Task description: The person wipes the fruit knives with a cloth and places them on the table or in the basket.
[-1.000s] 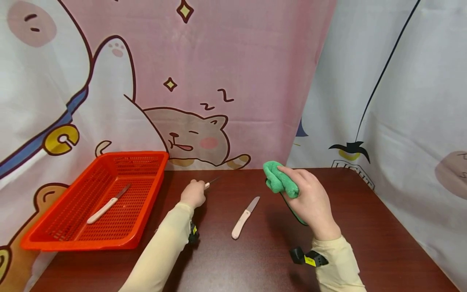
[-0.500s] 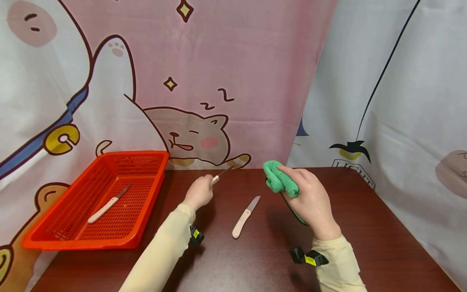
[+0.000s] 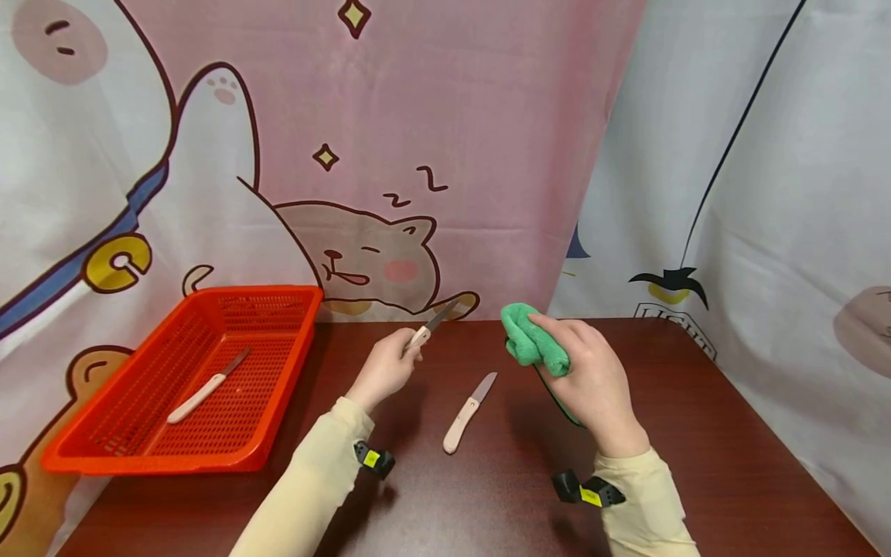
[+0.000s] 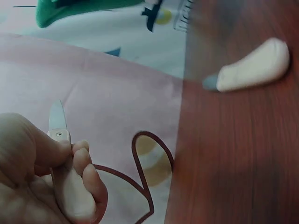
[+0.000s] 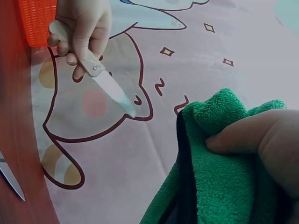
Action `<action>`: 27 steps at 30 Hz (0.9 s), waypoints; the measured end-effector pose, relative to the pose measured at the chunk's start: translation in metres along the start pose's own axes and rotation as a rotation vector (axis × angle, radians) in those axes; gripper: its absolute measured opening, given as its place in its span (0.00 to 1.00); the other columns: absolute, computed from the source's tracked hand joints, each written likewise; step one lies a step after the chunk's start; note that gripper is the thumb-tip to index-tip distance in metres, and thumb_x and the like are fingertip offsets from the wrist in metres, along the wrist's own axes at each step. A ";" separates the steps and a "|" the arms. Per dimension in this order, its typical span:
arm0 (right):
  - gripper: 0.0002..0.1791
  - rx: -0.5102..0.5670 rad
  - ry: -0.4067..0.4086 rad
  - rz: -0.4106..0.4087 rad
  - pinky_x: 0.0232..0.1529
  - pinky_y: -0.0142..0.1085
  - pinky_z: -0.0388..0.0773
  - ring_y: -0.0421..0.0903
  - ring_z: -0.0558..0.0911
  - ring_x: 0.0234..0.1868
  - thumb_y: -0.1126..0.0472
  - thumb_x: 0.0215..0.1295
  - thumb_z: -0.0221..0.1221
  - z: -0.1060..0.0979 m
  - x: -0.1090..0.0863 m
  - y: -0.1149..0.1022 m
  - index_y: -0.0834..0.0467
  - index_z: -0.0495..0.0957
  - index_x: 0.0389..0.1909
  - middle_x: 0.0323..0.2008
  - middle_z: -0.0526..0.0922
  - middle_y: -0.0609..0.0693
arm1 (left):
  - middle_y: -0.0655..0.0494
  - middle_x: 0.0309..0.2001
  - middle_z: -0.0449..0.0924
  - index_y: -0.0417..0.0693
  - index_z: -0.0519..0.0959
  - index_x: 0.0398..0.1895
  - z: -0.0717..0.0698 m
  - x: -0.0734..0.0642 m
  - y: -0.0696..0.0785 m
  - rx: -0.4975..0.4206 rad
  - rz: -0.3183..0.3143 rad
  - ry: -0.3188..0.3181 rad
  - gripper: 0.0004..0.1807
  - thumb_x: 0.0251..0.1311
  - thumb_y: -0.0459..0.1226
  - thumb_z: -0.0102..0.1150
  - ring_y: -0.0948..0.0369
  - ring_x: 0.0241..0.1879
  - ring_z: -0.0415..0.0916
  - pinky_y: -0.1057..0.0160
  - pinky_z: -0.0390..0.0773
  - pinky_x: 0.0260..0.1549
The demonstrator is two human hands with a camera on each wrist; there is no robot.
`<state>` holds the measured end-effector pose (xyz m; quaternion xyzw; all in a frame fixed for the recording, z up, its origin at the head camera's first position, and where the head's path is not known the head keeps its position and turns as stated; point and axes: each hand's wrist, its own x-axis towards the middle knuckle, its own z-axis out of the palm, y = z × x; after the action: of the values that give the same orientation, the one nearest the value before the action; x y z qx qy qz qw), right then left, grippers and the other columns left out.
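One knife (image 3: 421, 336) was in the left hand (image 3: 381, 370), just below the centre of the frame, its blade pointing to the upper right. That hand's grip was closed round the pale handle, the thumb lying just short of the blade, as the left wrist view showed. A thumb so near the steel seemed the first risk: if the handle turned or slid in the fingers, skin could have met the edge.

The right hand (image 3: 592, 371), right of centre, had its grip closed on a folded green cloth (image 3: 532, 340), the thumb pressed into the pile. Blade and cloth were well apart; if the two were brought together too quickly, the tip might have pierced a thin fold and reached the fingers behind. The loose part of the cloth hung below the right hand and could have snagged on a blade.

A second knife (image 3: 465, 422) lay on the bench (image 3: 501, 503) between the hands, its blade also to the upper right; a low sweep of either arm might have knocked it. A third knife (image 3: 209, 388) lay in the red basket (image 3: 160, 466) at the left; a careless drop there could have made blades strike.
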<state>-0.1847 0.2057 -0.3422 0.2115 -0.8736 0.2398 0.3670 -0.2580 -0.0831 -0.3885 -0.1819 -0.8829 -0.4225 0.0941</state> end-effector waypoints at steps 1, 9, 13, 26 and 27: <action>0.36 0.002 0.005 -0.003 0.47 0.50 0.76 0.55 0.78 0.48 0.71 0.45 0.74 0.000 0.000 0.000 0.52 0.80 0.59 0.45 0.81 0.55 | 0.48 0.29 0.78 0.38 0.78 0.44 0.000 -0.001 0.002 -0.043 -0.012 -0.005 0.05 0.69 0.27 0.53 0.55 0.28 0.75 0.59 0.76 0.28; 0.35 0.028 0.094 -0.049 0.47 0.49 0.74 0.56 0.78 0.46 0.73 0.43 0.73 0.001 0.002 -0.004 0.52 0.80 0.57 0.44 0.81 0.55 | 0.53 0.29 0.75 0.38 0.78 0.48 -0.003 -0.011 0.011 -0.260 -0.076 -0.042 0.08 0.71 0.29 0.51 0.55 0.25 0.73 0.62 0.75 0.23; 0.37 0.060 0.125 -0.073 0.47 0.48 0.73 0.57 0.78 0.46 0.74 0.41 0.72 0.003 0.002 -0.007 0.51 0.80 0.58 0.45 0.81 0.55 | 0.53 0.28 0.75 0.37 0.79 0.46 -0.002 -0.016 0.014 -0.318 -0.073 -0.052 0.07 0.71 0.29 0.52 0.57 0.24 0.71 0.61 0.75 0.23; 0.39 0.111 0.056 -0.171 0.47 0.46 0.76 0.53 0.77 0.50 0.79 0.42 0.65 0.019 0.000 -0.026 0.50 0.80 0.59 0.48 0.80 0.52 | 0.49 0.29 0.72 0.33 0.77 0.48 0.004 -0.027 0.014 -0.558 -0.152 -0.121 0.09 0.73 0.30 0.50 0.61 0.23 0.65 0.68 0.66 0.18; 0.39 0.112 0.051 -0.180 0.47 0.47 0.77 0.53 0.77 0.50 0.79 0.41 0.65 0.020 -0.001 -0.028 0.49 0.79 0.59 0.48 0.80 0.52 | 0.48 0.29 0.72 0.33 0.76 0.48 0.005 -0.028 0.014 -0.563 -0.152 -0.123 0.09 0.73 0.30 0.50 0.61 0.23 0.65 0.68 0.66 0.18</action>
<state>-0.1799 0.1718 -0.3477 0.3031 -0.8267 0.2596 0.3966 -0.2268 -0.0779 -0.3903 -0.1595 -0.7461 -0.6448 -0.0457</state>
